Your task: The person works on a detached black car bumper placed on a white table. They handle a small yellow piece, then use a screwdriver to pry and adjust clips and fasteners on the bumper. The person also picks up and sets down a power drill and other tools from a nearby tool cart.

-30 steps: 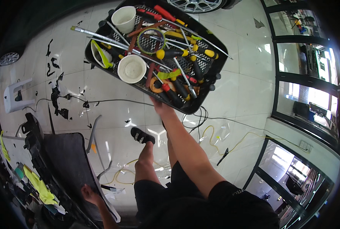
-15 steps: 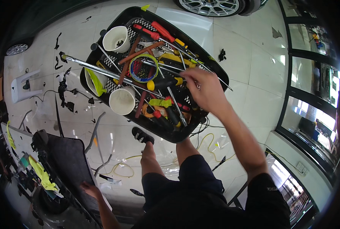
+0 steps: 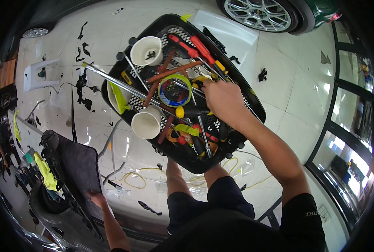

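A black mesh-bottomed tray [image 3: 256, 114] is in front of me, crowded with screwdrivers [image 3: 201, 50], metal bars [image 3: 122, 87], brown sticks [image 3: 172, 67], a blue-and-yellow tape roll [image 3: 173, 101] and white cups [image 3: 145, 125]. My right hand [image 3: 224, 103] reaches into its right half, fingers curled down among the yellow-handled tools; what they grip is hidden. A black-and-yellow handle [image 3: 192, 111] lies just below that hand. At lower left, my left hand [image 3: 96, 198] is at the dark mat-like panel [image 3: 73, 161], its fingers loosely apart on or beside the surface.
Car wheels [image 3: 256, 13] stand at top right and top left. A white stool [image 3: 36, 75], black scraps [image 3: 86, 103], hoses and cables [image 3: 132, 180] lie on the tiled floor. A bumper with yellow cloths [image 3: 46, 172] is at left, glass-panelled frames [image 3: 342, 168] at right.
My right hand has come up from under the tray's near side and moved in among the tools. The tray sits lower and further right in view. My left hand appears slightly higher.
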Motion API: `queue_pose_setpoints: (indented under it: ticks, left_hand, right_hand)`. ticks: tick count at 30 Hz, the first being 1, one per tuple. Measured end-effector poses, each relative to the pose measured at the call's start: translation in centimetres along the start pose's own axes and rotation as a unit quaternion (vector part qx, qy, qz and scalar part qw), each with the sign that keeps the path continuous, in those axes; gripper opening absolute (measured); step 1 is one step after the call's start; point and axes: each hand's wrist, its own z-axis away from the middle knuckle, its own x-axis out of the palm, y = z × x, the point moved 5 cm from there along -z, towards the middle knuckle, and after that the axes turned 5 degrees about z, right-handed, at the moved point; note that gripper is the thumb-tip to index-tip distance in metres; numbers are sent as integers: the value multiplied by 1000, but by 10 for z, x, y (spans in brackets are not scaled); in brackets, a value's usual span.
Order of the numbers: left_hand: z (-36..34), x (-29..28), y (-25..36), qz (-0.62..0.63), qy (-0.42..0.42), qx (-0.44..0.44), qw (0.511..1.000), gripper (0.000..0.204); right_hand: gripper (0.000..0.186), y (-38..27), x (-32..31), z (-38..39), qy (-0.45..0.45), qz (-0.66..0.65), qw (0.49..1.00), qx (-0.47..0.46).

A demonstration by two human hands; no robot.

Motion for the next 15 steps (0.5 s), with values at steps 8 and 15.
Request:
queue_pose_setpoints:
  ticks: [8,15]
  left_hand:
    - [6,-1,9,7,-8,10,1000,43]
    - [8,2,11,40,32,-18,999,41]
  right_hand:
    - [15,3,2,44,55,-5,998,17]
    - [12,27,10,60,70,-26,996,48]
